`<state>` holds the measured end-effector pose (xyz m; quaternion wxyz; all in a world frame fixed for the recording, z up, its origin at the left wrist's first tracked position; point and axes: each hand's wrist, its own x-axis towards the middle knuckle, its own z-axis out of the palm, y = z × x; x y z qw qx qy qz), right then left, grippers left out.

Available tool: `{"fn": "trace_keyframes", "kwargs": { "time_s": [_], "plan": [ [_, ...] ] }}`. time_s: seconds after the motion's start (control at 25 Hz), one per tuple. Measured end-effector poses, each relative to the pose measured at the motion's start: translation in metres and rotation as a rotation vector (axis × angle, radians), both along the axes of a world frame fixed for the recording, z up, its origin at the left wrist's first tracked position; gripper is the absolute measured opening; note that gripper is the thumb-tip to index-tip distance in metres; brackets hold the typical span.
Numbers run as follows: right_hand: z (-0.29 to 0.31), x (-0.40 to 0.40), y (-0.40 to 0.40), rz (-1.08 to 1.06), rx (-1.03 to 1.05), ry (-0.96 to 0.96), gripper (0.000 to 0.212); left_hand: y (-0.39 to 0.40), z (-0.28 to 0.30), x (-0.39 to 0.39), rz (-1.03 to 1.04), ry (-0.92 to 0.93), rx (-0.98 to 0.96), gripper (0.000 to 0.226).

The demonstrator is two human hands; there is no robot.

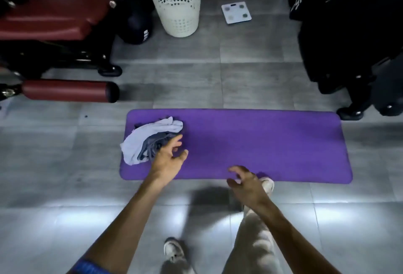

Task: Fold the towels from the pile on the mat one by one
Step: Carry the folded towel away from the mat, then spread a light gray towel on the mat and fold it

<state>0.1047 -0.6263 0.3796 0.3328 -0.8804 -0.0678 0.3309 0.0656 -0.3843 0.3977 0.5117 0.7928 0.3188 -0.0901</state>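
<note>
Purple mat (261,143) lies flat on grey tile floor (185,73), long side across the view. Pile of towels (148,140) sits crumpled on the mat's left end, toward the far-left corner; pale lavender towel on top and around, darker grey-blue one bunched underneath on the near side. Pile's left edge hangs slightly over the mat's left edge.

Left hand (169,158) reaches out over the mat, fingers spread and loosely curved, holding nothing. Its fingertips are at the pile's near-right side, just beside the grey-blue towel; cannot tell whether they touch the cloth. Right hand (245,181) hovers over the mat's near edge, around the middle of that edge, fingers loosely curled, holding nothing, well apart from the pile. Hands are apart from each other, pile lies left of and beyond both.

Person stands at the mat's near edge; right shoe (267,184) touches or overlaps that edge, partly hidden by the right hand, left shoe (173,249) back on the floor. Light trousers.

Beyond the mat: cream perforated laundry basket (175,5) upright, white bathroom scale (236,12) on the floor to its right, dark red padded gym bench (50,18) at far left, black equipment (349,34) at far right.
</note>
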Motion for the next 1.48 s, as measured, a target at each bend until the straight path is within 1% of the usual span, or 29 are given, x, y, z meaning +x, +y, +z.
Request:
{"fn": "trace_keyframes", "kwargs": {
  "time_s": [0.12, 0.2, 0.24, 0.32, 0.36, 0.44, 0.56, 0.64, 0.72, 0.8, 0.84, 0.92, 1.0, 1.12, 1.2, 1.24, 1.32, 1.36, 1.4, 1.48],
  "plan": [
    [-0.002, -0.068, 0.058, -0.099, 0.017, 0.087, 0.017, 0.069, -0.006, -0.083, 0.126, 0.022, 0.019, 0.051],
    [-0.003, -0.103, 0.089, -0.136, 0.079, 0.148, 0.014, 0.101, -0.012, -0.111, 0.133, 0.032, 0.018, 0.051],
    [-0.005, -0.119, 0.102, -0.159, 0.128, 0.185, 0.015, 0.114, -0.014, -0.117, 0.122, 0.045, 0.020, 0.052],
    [-0.007, -0.138, 0.124, -0.194, 0.188, 0.223, 0.028, 0.133, -0.019, -0.118, 0.131, 0.053, 0.030, 0.053],
    [-0.015, -0.141, 0.135, -0.200, 0.182, 0.222, 0.035, 0.146, -0.025, -0.113, 0.143, 0.058, 0.036, 0.053],
    [-0.034, -0.136, 0.158, -0.252, 0.175, 0.256, 0.038, 0.173, -0.040, -0.100, 0.166, 0.079, 0.037, 0.056],
    [-0.064, -0.099, 0.205, -0.324, 0.119, 0.308, 0.025, 0.223, -0.064, -0.069, 0.119, 0.140, 0.015, 0.062],
    [-0.078, -0.071, 0.235, -0.377, 0.087, 0.320, 0.019, 0.251, -0.075, -0.051, 0.093, 0.192, 0.005, 0.058],
    [-0.099, -0.041, 0.276, -0.358, 0.071, 0.298, 0.016, 0.286, -0.088, -0.033, 0.163, 0.232, 0.004, 0.051],
    [-0.120, -0.017, 0.319, -0.333, 0.051, 0.308, 0.013, 0.321, -0.101, -0.017, 0.247, 0.281, -0.054, 0.055],
    [-0.130, -0.008, 0.340, -0.325, 0.047, 0.325, 0.014, 0.338, -0.109, -0.010, 0.251, 0.280, -0.074, 0.058],
    [-0.159, 0.008, 0.380, -0.346, 0.023, 0.372, 0.017, 0.372, -0.133, 0.005, 0.179, 0.295, -0.075, 0.059],
    [-0.190, 0.020, 0.411, -0.307, -0.039, 0.419, 0.016, 0.403, -0.162, 0.017, 0.100, 0.340, -0.069, 0.056],
    [-0.252, 0.030, 0.461, -0.208, -0.143, 0.420, 0.010, 0.455, -0.233, 0.026, -0.041, 0.481, -0.058, 0.062],
    [-0.306, 0.030, 0.497, -0.267, -0.138, 0.431, 0.012, 0.486, -0.284, 0.033, -0.238, 0.585, -0.036, 0.068],
    [-0.338, 0.029, 0.517, -0.329, -0.105, 0.450, 0.011, 0.502, -0.309, 0.037, -0.378, 0.609, -0.005, 0.067],
    [-0.399, 0.026, 0.553, -0.439, -0.070, 0.488, 0.009, 0.530, -0.352, 0.050, -0.615, 0.557, 0.127, 0.061],
    [-0.436, 0.021, 0.571, -0.479, -0.064, 0.514, 0.008, 0.544, -0.377, 0.055, -0.658, 0.514, 0.182, 0.058],
    [-0.473, 0.014, 0.585, -0.508, -0.073, 0.540, 0.016, 0.556, -0.404, 0.058, -0.669, 0.480, 0.209, 0.056],
    [-0.540, 0.004, 0.604, -0.499, -0.098, 0.623, 0.030, 0.575, -0.460, 0.063, -0.654, 0.468, 0.206, 0.053]
  ]
}}
